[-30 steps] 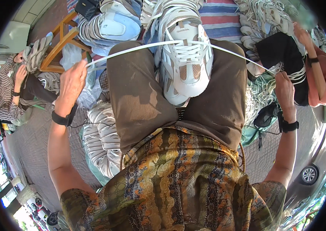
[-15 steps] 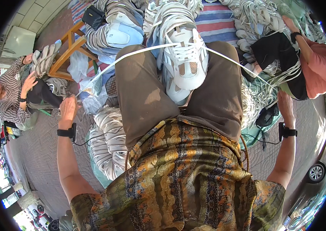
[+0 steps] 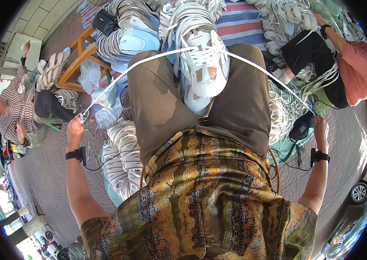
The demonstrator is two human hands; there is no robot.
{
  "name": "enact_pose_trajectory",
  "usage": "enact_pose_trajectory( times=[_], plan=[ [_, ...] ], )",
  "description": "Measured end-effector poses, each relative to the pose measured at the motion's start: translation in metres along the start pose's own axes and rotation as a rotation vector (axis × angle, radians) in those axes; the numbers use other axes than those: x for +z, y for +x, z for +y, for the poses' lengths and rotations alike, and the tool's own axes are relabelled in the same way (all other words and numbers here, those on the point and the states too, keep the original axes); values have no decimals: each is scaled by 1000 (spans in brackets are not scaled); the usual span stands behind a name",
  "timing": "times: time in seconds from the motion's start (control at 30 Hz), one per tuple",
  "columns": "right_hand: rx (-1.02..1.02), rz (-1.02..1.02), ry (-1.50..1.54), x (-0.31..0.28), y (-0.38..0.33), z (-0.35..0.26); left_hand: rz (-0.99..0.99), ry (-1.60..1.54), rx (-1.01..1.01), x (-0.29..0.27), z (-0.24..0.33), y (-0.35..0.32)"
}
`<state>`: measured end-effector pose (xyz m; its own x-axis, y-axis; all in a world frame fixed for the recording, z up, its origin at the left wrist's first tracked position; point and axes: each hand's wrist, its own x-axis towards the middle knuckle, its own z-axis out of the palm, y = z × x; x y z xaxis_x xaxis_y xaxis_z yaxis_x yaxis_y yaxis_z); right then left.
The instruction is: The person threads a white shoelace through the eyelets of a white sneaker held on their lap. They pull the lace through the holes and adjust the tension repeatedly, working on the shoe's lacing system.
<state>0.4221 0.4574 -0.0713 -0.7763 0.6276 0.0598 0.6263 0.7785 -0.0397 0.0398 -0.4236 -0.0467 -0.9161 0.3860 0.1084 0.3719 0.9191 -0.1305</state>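
A white sneaker with tan panels rests between my knees on my brown trousers. A long white shoelace runs through its eyelets and stretches out taut to both sides. My left hand grips the left end of the lace, far out to the left and low. My right hand holds the right end of the lace out at the right. Both wrists wear black bands with cables.
Piles of white sneakers lie around my legs on a grey quilted mat. A wooden stool stands at upper left. A person in a striped shirt sits at left; another in a pink top works at upper right.
Both my hands have moved outward and downward, drawing the lace longer and tighter through the sneaker. The sneaker has stayed on my lap.
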Motion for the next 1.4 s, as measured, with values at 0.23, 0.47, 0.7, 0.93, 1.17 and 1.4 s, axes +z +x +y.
enact_pose_trajectory(
  times=[0.23, 0.47, 0.7, 0.93, 1.17, 1.4],
  plan=[
    [-77, 27, 428, -29, 21, -97, 62, -490, -256, -68, 104, 46],
    [-552, -19, 1123, -66, 78, -284, 231, -983, 150, -120, 281, 116],
    [-620, 32, 1036, -21, 119, -385, 220, -1264, 230, -83, 383, 176],
    [-533, 29, 907, -17, 113, -381, 141, -1350, -35, -39, 389, 179],
    [-560, 86, 860, -16, 114, -382, 172, -1283, 17, -36, 396, 183],
    [-709, 241, 647, -14, 110, -387, 116, -1186, -4, -39, 390, 177]
  ],
)
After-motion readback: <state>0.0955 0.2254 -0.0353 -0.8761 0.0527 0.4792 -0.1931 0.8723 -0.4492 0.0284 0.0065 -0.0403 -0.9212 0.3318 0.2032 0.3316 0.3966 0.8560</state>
